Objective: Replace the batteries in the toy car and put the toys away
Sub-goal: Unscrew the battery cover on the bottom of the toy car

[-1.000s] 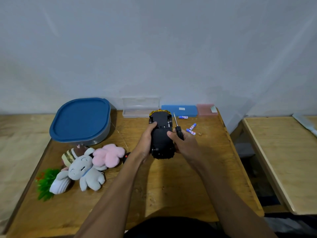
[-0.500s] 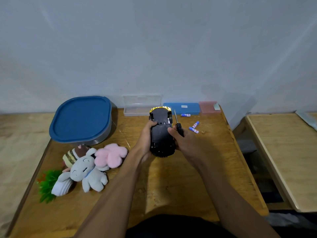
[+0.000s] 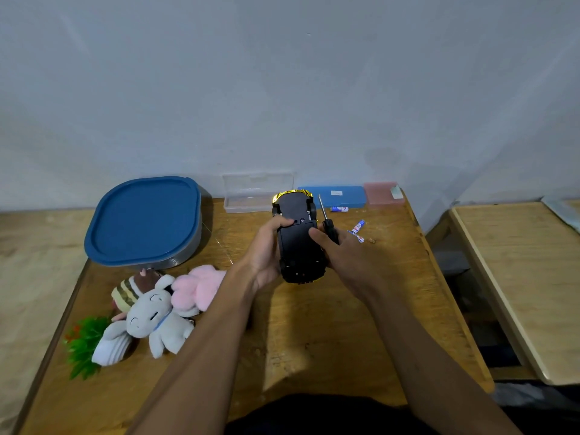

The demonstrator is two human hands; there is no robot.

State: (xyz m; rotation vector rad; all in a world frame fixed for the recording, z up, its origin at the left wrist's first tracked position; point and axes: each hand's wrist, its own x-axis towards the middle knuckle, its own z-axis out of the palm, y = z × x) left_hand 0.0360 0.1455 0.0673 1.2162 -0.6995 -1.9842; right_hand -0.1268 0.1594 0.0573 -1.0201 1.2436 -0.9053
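A yellow toy car [image 3: 298, 237] is held upside down over the wooden table [image 3: 314, 324], its black underside facing me. My left hand [image 3: 266, 249] grips its left side, thumb on the underside. My right hand [image 3: 342, 249] rests against the car's right side and holds a small black-handled screwdriver [image 3: 328, 224], tip pointing away. Loose batteries lie to the right: one [image 3: 339, 209] near the blue case, two more [image 3: 357, 230] beside my right hand. Plush toys [image 3: 157, 312] and a green plastic plant [image 3: 84, 343] lie at the left.
A grey tub with a blue lid [image 3: 144, 219] stands at the back left. A clear box [image 3: 257, 196], a blue case [image 3: 335, 196] and a pink case [image 3: 381, 193] line the wall. A small screw [image 3: 373, 240] lies by the batteries. A second table [image 3: 518, 277] stands at the right.
Both hands and the car stay in nearly the same pose. My right thumb has shifted slightly on the underside. The view has tilted a little.
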